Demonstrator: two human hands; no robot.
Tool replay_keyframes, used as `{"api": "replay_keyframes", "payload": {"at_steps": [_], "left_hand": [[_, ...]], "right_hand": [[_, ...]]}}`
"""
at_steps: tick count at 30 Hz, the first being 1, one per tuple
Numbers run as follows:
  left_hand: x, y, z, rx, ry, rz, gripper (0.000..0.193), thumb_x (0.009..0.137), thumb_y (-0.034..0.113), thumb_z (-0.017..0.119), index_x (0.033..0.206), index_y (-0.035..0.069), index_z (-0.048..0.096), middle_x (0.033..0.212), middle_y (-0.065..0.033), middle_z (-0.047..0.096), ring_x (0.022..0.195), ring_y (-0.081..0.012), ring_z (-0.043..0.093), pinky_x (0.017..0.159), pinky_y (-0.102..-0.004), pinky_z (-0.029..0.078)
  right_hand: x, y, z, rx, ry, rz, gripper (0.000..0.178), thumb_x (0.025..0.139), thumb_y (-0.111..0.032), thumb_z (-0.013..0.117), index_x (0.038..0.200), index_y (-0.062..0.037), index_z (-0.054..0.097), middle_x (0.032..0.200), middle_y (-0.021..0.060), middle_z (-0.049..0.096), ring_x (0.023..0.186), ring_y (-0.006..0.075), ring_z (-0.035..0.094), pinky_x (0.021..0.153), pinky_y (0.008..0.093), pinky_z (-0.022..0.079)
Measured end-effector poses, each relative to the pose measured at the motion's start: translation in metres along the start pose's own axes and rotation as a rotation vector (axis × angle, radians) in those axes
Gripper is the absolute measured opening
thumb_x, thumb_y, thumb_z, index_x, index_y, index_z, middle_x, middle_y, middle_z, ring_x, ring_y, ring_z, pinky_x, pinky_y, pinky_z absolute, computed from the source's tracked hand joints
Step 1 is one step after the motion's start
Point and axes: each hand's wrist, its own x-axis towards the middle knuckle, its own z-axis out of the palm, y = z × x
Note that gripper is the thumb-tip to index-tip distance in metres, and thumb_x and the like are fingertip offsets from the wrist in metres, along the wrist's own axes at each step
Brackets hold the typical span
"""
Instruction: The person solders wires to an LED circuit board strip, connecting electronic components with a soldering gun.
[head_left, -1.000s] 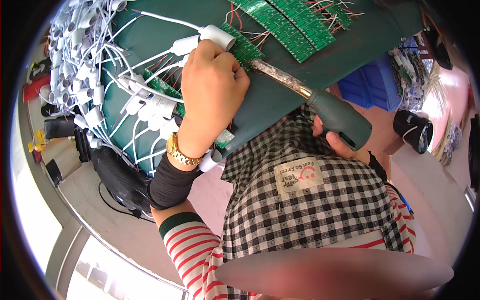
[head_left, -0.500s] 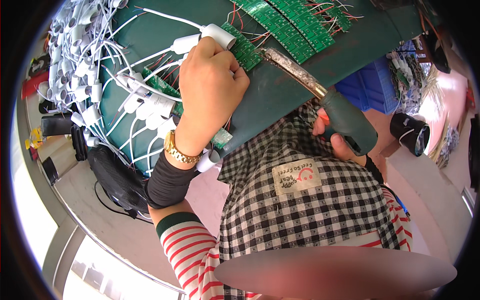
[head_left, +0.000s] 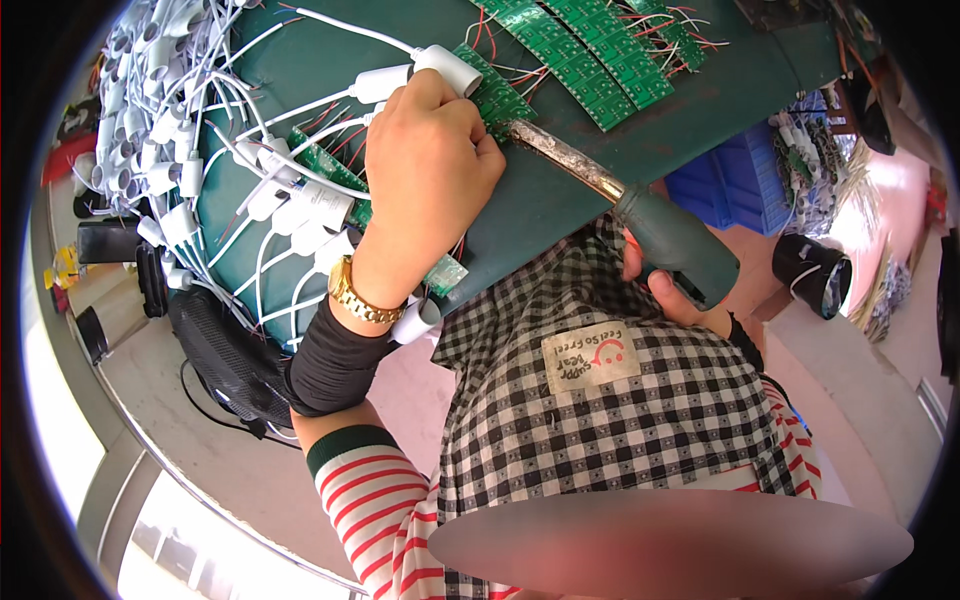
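My left hand (head_left: 428, 165) is closed, its fingers pinched over a green circuit board (head_left: 498, 97); what they hold is hidden beneath them. White cylindrical sockets with cables, one of them a short socket (head_left: 447, 70), lie right at its fingertips. In my right hand (head_left: 682, 303) is a soldering iron (head_left: 672, 240) with a thick dark green handle, gripped from below. Its metal tip reaches the board's near edge, close beside my left fingers. Another circuit board strip (head_left: 330, 168) with red and black wires runs under my left hand and wrist.
Several green circuit board panels (head_left: 590, 60) lie at the far side of the dark green table (head_left: 530, 215). A heap of white sockets with cables (head_left: 150, 120) fills the left. A blue crate (head_left: 730, 180) stands beyond the table's right edge. A black mesh object (head_left: 225, 350) sits at lower left.
The soldering iron has moved left and slightly down, bringing its tip closer to my left fingers at the board. My left hand keeps nearly the same place and pinch.
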Motion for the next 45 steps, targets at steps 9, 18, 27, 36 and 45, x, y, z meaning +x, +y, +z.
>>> {"api": "replay_keyframes", "payload": {"at_steps": [9,18,27,36,45], "left_hand": [[0.000,0.001,0.005,-0.009,0.021,-0.003,0.007,0.058,0.001,0.063,0.057,0.003,0.057,0.072,-0.0090,0.049,0.068,-0.0269,0.052,0.059,-0.0383,0.043],[-0.002,-0.003,0.006,0.000,0.064,0.020,0.005,0.059,0.001,0.062,0.057,0.001,0.058,0.071,-0.0093,0.049,0.067,-0.0271,0.052,0.058,-0.0382,0.043],[0.000,0.002,0.005,0.030,0.050,-0.006,0.008,0.058,0.001,0.067,0.059,0.001,0.059,0.073,-0.0083,0.050,0.068,-0.0269,0.054,0.060,-0.0373,0.045],[-0.001,0.005,0.003,0.019,0.049,-0.013,0.008,0.059,0.001,0.066,0.059,0.000,0.058,0.073,-0.0086,0.050,0.070,-0.0270,0.054,0.062,-0.0373,0.045],[-0.001,0.007,0.000,0.015,0.043,-0.002,0.006,0.061,0.001,0.064,0.060,0.002,0.059,0.073,-0.0082,0.050,0.070,-0.0261,0.053,0.061,-0.0371,0.043]], "right_hand": [[-0.004,0.002,-0.002,-0.087,0.060,-0.036,0.051,0.087,-0.023,0.055,0.126,0.0062,0.041,0.099,0.0145,0.053,0.082,0.0176,0.052,0.074,0.0310,0.044],[0.021,-0.008,0.013,0.428,0.356,0.060,0.066,0.088,-0.052,0.052,0.121,0.0032,0.039,0.076,0.0110,0.053,0.063,0.0183,0.053,0.058,0.0296,0.046],[0.051,-0.010,-0.007,0.744,0.368,-0.111,0.060,0.091,-0.051,0.046,0.124,-0.0017,0.039,0.075,0.0080,0.051,0.066,0.0186,0.053,0.064,0.0320,0.046],[0.090,-0.012,-0.028,0.864,0.428,-0.230,0.046,0.096,-0.037,0.037,0.124,-0.0018,0.042,0.079,0.0063,0.047,0.071,0.0173,0.046,0.068,0.0336,0.042],[0.093,-0.002,-0.028,0.926,0.534,-0.227,0.040,0.095,-0.034,0.039,0.121,-0.0042,0.045,0.079,0.0054,0.048,0.071,0.0169,0.048,0.068,0.0346,0.043]]}}
